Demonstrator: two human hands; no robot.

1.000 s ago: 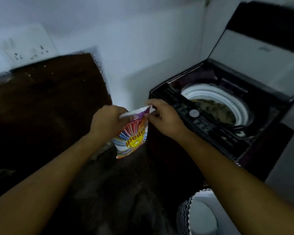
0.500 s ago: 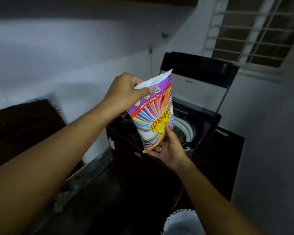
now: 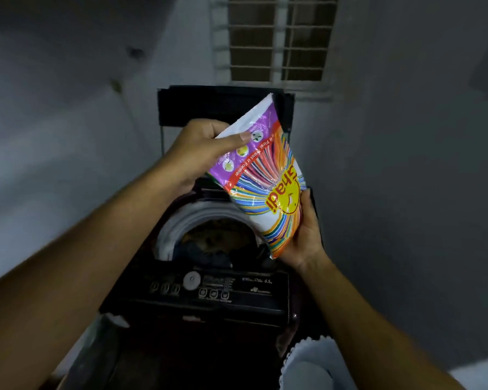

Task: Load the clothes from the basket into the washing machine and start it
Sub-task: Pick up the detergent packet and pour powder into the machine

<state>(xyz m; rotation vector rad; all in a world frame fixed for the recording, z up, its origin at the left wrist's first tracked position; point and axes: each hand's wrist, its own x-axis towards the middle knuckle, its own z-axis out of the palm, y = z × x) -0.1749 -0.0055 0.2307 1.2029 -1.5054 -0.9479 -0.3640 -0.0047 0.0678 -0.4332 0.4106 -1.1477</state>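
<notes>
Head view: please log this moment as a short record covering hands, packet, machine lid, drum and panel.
left hand: grips the detergent packet at its upper end
right hand: cups the packet's lower end from below
packet state: tilted, held above the washing machine opening; cannot tell whether it is torn open
lid: raised at the back
drum: clothes inside
control panel: neither hand on it

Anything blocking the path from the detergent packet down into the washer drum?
Nothing visible: the lid is raised, the drum lies open with clothes inside, and the left hand and right hand hold the detergent packet above it.
</notes>
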